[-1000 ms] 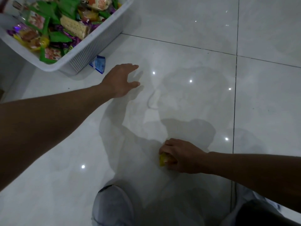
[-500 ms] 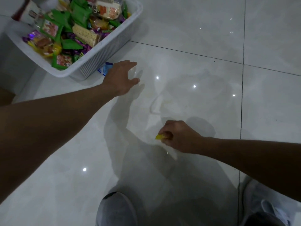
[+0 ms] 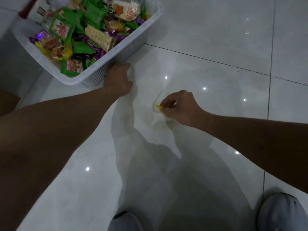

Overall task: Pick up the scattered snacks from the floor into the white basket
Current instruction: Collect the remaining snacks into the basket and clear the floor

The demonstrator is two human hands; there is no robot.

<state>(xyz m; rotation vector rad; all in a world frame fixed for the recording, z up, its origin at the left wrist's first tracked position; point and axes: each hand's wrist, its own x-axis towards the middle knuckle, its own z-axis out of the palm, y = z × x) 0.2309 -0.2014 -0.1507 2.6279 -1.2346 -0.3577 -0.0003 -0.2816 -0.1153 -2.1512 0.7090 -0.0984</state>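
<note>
My right hand (image 3: pixel 180 107) has the yellow snack (image 3: pixel 158 106) nipped between thumb and curled fingertips (image 3: pixel 167 104), a little above the floor (image 3: pixel 208 64). Only a thin yellow tip pokes out past the fingertips; the rest is hidden inside the fist. I judge it a small wrapped sweet: very light, with crinkly film that slides on skin, and likely to slip out if I hold it only by the twisted end. I would rather work it deeper, so the pads close on the body of the sweet instead of the wrapper tail. The showing tip points away from my palm, out beyond the fingertips towards my other arm and roughly level with the floor. From that I take its long axis to run straight out from the pinch, though I cannot see enough of it to be sure. My left hand (image 3: pixel 118 79) is beyond that tip, knuckles up, its fingers (image 3: pixel 124 66) bent down right against the foot of the white basket (image 3: pixel 123 54). I cannot tell whether they have hold of anything underneath. The basket is heaped with packets, so the yellow one only needs carrying over the near rim, just past my left fingers, and dropping on top.
</note>
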